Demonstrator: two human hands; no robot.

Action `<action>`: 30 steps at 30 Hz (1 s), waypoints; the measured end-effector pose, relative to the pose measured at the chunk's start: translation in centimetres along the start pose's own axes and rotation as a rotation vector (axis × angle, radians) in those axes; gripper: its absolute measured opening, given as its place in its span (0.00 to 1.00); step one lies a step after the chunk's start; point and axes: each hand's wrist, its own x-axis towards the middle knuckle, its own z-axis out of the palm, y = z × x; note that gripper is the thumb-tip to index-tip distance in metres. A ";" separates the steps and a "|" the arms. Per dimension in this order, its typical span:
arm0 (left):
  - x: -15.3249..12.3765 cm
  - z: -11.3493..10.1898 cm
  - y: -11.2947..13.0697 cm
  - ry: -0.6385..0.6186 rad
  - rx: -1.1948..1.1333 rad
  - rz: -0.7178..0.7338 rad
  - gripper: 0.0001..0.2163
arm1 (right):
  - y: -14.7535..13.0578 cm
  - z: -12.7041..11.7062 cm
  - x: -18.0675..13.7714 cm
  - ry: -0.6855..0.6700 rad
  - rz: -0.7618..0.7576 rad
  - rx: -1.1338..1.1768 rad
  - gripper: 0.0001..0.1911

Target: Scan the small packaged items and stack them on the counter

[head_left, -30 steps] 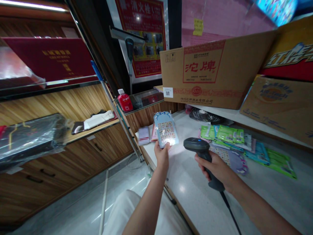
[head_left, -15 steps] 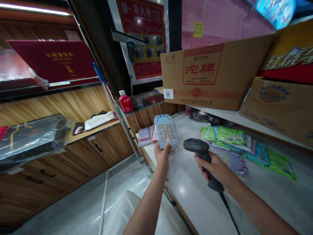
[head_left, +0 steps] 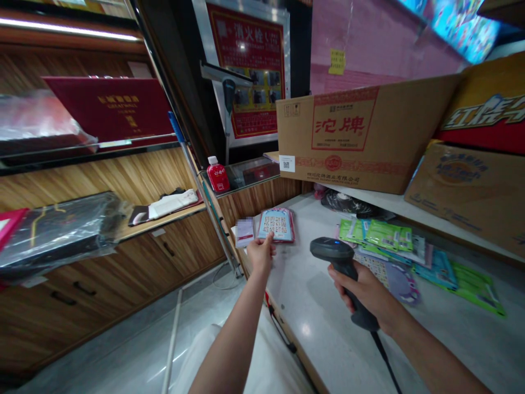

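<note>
A light-blue flat packet (head_left: 275,221) with a printed grid lies over other thin packets at the counter's left end. My left hand (head_left: 261,256) is at its near edge, fingers curled and one fingertip over the print, pinching that edge. My right hand (head_left: 361,290) grips the handle of a black corded barcode scanner (head_left: 333,249), its head pointing left and a small blue light lit on top. Behind the scanner, partly covered, lies a purple packet (head_left: 400,282) with a similar grid. Several green packets (head_left: 381,234) are heaped beyond it.
A cardboard carton (head_left: 303,158) and another box (head_left: 471,183) stand on a raised white ledge behind the counter (head_left: 311,323). A red bottle (head_left: 218,176) sits on the back-left shelf. Poles and a squeegee (head_left: 227,82) lean nearby. The scanner's cable runs down toward me.
My left hand has lowered the blue packet from a raised, tilted pose onto the packets at the counter's left end. The scanner's blue light has come on; my right hand keeps its grip.
</note>
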 end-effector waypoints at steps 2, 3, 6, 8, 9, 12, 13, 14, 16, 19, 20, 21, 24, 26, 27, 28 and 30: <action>-0.2 -1.0 0.0 0.029 0.241 0.108 0.22 | 0.1 0.0 0.1 0.003 -0.005 0.001 0.18; -0.5 -1.5 0.0 0.041 0.355 0.194 0.22 | 0.2 0.0 0.1 0.002 -0.005 0.002 0.18; -1.9 -2.6 0.0 0.017 0.680 0.563 0.18 | 0.3 -0.1 0.3 -0.005 0.009 0.003 0.18; -2.9 -2.9 -0.1 -0.054 0.864 0.789 0.12 | 0.4 -0.1 0.4 -0.001 0.020 0.002 0.17; -3.3 -2.9 -0.1 -0.107 0.941 0.867 0.10 | 0.5 -0.1 0.4 -0.002 0.024 0.001 0.17; -3.9 -2.4 -0.6 -0.256 1.113 0.974 0.19 | 0.6 -0.2 0.5 -0.004 0.026 -0.008 0.17; -3.9 -2.2 -0.7 -0.295 1.159 0.980 0.23 | 0.7 -0.3 0.5 -0.007 0.026 -0.012 0.17; -3.8 -2.0 -0.9 -0.326 1.199 0.977 0.27 | 0.7 -0.3 0.5 -0.008 0.025 -0.014 0.17; -3.4 -1.7 -1.0 -0.366 1.258 0.956 0.29 | 0.8 -0.3 0.6 -0.009 0.021 -0.016 0.17; -2.5 -1.5 -0.9 -0.393 1.294 0.914 0.28 | 0.8 -0.3 0.6 -0.007 0.012 -0.007 0.17; -2.2 -1.5 -0.7 -0.398 1.297 0.902 0.28 | 0.8 -0.3 0.6 -0.008 0.011 -0.004 0.17; -1.9 -1.6 -0.6 -0.405 1.297 0.893 0.27 | 0.8 -0.3 0.6 -0.010 0.011 -0.001 0.17; -1.6 -1.6 0.0 -0.420 1.282 0.882 0.26 | 0.8 -0.5 0.8 0.000 0.012 0.002 0.16; -1.9 -1.5 0.4 -0.419 1.258 0.885 0.25 | 0.7 -0.9 1.0 0.024 0.006 0.002 0.17; -2.3 -1.3 0.6 -0.415 1.241 0.886 0.24 | 0.6 -1.2 1.2 0.042 -0.003 0.001 0.17; -2.8 -1.0 0.8 -0.410 1.220 0.883 0.22 | 0.5 -1.5 1.3 0.064 -0.014 0.001 0.17; -4.0 0.0 1.1 -0.414 1.178 0.859 0.18 | 0.3 -2.4 1.6 0.112 -0.042 0.013 0.17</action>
